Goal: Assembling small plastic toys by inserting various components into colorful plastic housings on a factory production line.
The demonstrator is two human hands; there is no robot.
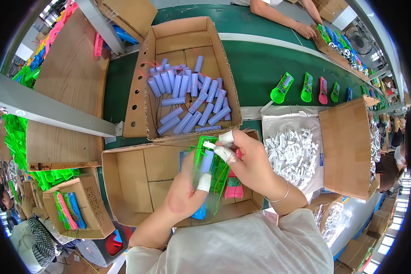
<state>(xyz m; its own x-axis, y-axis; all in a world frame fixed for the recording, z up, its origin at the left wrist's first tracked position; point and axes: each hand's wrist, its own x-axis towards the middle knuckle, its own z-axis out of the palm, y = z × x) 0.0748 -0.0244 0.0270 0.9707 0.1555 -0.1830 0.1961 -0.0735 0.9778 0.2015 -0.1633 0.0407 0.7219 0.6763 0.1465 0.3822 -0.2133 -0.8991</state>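
Note:
My left hand (187, 192) grips a green plastic shell (200, 155) with a pale blue cylindrical cell (207, 160) lying in it, its taped thumb on the cell. My right hand (249, 162), with white tape on the fingertips, pinches a small white piece at the top end of the cell. Thin red and green wires trail from the shell. Both hands work over a shallow cardboard box (137, 182) that holds a pink shell (234, 187) and a blue one.
Behind stands a cardboard box (182, 41) with several pale blue cells with wires. To the right, a box (347, 146) lined with a bag of small white plastic parts (290, 155). Green, pink and blue shells (282, 89) ride the green belt. Another person's hand (306, 31) rests at the far side.

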